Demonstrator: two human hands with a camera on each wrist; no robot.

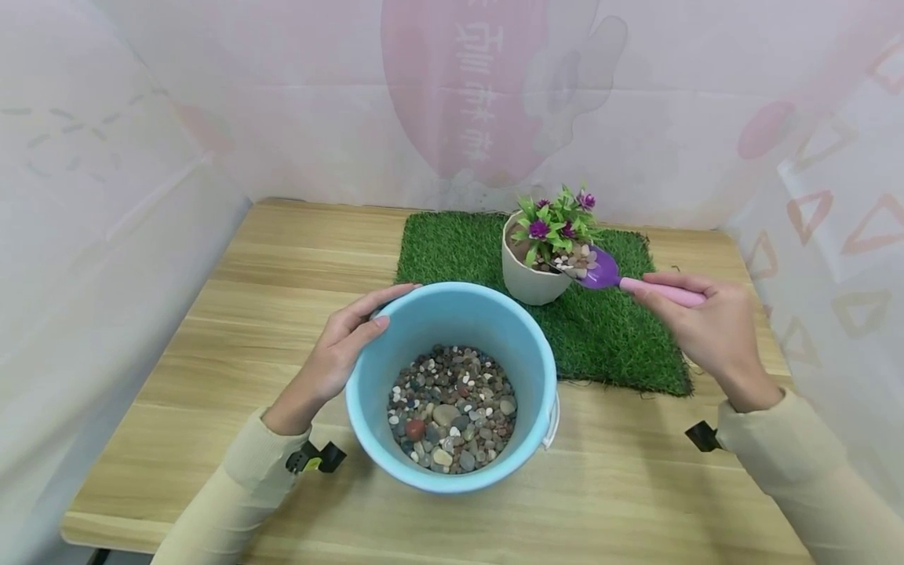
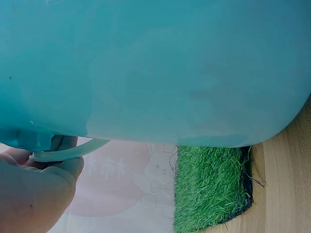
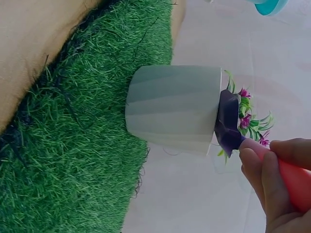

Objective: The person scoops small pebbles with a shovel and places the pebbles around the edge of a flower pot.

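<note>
A light blue bucket with pebbles in its bottom stands at the front of the table. My left hand grips its rim at the left, thumb over the edge and fingers outside, by the white handle. My right hand holds a small trowel by its pink handle. Its purple blade lies at the rim of a white flowerpot, pebbles on its tip. Purple flowers with green leaves rise from the pot.
The pot stands on a green artificial grass mat, which the bucket partly overlaps in the head view. Under everything is a wooden table. Pale printed sheets enclose its back and sides.
</note>
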